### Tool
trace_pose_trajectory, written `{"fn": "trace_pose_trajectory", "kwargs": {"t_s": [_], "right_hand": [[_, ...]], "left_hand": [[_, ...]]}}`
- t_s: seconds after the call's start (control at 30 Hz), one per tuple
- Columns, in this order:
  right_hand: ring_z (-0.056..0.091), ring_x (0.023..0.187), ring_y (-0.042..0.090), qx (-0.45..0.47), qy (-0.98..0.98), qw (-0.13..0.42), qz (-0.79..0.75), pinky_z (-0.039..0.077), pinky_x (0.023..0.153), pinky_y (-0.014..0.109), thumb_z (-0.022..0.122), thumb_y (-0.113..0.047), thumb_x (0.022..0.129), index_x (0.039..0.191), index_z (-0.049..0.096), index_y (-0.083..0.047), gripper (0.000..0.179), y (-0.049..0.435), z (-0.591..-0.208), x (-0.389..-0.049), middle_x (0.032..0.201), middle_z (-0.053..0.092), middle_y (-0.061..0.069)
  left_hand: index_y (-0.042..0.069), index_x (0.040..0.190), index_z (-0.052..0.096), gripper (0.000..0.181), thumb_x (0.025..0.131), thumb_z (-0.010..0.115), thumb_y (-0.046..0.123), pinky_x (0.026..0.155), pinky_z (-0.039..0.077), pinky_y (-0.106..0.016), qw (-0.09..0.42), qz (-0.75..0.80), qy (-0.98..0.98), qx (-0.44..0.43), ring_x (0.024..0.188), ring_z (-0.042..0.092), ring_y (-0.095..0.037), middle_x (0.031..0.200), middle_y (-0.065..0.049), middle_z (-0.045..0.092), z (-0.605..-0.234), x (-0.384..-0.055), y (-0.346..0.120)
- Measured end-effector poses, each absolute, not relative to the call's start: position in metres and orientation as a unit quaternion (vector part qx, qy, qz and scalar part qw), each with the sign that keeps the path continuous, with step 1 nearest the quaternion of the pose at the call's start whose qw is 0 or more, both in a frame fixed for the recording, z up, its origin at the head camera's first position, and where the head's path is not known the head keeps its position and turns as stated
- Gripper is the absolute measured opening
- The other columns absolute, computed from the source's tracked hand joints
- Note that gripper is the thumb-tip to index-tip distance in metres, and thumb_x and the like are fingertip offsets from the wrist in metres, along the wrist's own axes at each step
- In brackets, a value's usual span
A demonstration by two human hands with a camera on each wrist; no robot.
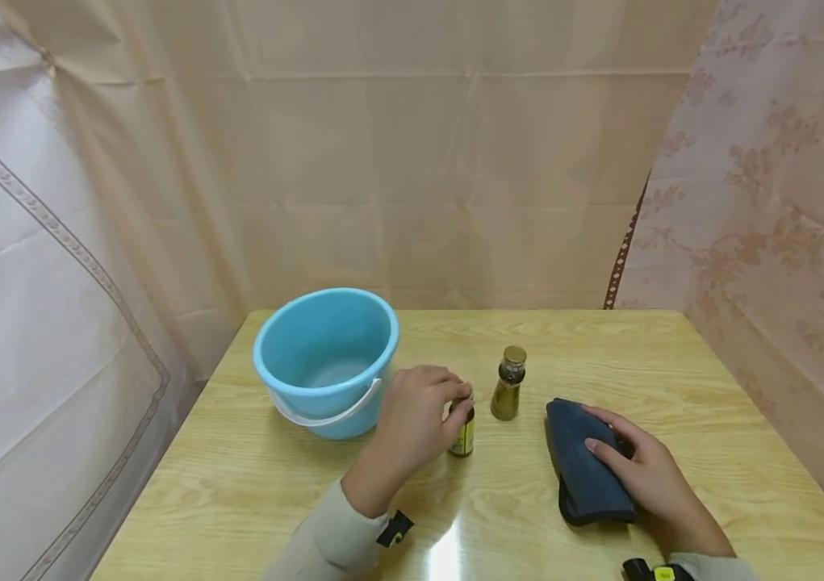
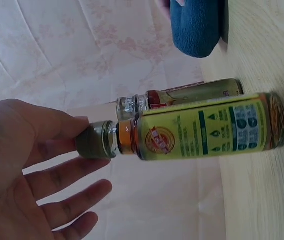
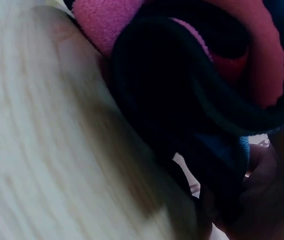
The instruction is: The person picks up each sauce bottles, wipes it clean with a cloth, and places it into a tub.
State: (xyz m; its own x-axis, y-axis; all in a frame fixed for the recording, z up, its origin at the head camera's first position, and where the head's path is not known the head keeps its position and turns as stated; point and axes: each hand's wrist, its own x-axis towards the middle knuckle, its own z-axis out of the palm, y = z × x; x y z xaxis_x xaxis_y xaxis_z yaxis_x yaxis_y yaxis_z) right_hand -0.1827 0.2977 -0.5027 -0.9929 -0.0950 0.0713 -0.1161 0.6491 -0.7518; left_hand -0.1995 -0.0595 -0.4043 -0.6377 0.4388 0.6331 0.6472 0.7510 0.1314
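My left hand (image 1: 415,411) pinches the dark cap (image 2: 94,141) of a small glass bottle (image 1: 463,438) between thumb and index finger. This bottle has a yellow-green label and stands upright on the table; in the left wrist view the other fingers spread away from the cap. Just beyond it stands a second glass bottle (image 1: 506,395) with a gold cap, touched by no hand. On the right, my right hand (image 1: 647,468) grips a folded dark blue towel (image 1: 586,472), thumb on top. Pink fabric (image 3: 107,20) shows inside its folds in the right wrist view.
A light blue bucket (image 1: 382,355) with a white handle (image 1: 339,419) stands left of my left hand, close to its wrist. The wood-grain table (image 1: 237,500) ends at a beige curtain (image 1: 441,177) behind, with patterned cloth (image 1: 782,242) hanging on the right.
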Motion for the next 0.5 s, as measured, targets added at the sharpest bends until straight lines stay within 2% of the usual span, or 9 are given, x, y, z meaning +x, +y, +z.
{"fn": "trace_pose_trajectory", "kwargs": {"t_s": [0.1, 0.27, 0.5], "right_hand": [[0.060, 0.117, 0.013, 0.051, -0.901, 0.028, 0.430, 0.052, 0.081, 0.024, 0.063, -0.045, 0.103, 0.150, 0.053, -0.038, 0.049, 0.290, -0.503, -0.183, 0.145, 0.060, 0.010], [0.063, 0.112, 0.000, 0.049, -0.861, 0.072, 0.501, 0.055, 0.082, 0.022, 0.065, -0.035, 0.103, 0.147, 0.058, -0.029, 0.045, 0.268, -0.496, -0.181, 0.142, 0.063, 0.006], [0.069, 0.108, 0.009, 0.103, -0.788, 0.115, 0.596, 0.060, 0.079, 0.027, 0.063, -0.009, 0.103, 0.146, 0.058, -0.010, 0.043, 0.243, -0.485, -0.171, 0.130, 0.068, 0.000]], "left_hand": [[0.024, 0.100, 0.084, 0.011, 0.093, 0.078, 0.029, 0.084, 0.054, -0.041, 0.270, -0.202, -0.886, -0.320, 0.099, 0.070, -0.014, 0.101, 0.009, 0.076, -0.402, -0.196, -0.063], [0.024, 0.105, 0.084, 0.014, 0.094, 0.077, 0.030, 0.085, 0.050, -0.037, 0.234, -0.209, -0.887, -0.338, 0.103, 0.066, -0.014, 0.108, 0.009, 0.073, -0.400, -0.191, -0.066], [0.025, 0.101, 0.084, 0.012, 0.095, 0.076, 0.032, 0.084, 0.049, -0.035, 0.227, -0.192, -0.882, -0.366, 0.103, 0.064, -0.011, 0.107, 0.011, 0.070, -0.400, -0.187, -0.062]]}}
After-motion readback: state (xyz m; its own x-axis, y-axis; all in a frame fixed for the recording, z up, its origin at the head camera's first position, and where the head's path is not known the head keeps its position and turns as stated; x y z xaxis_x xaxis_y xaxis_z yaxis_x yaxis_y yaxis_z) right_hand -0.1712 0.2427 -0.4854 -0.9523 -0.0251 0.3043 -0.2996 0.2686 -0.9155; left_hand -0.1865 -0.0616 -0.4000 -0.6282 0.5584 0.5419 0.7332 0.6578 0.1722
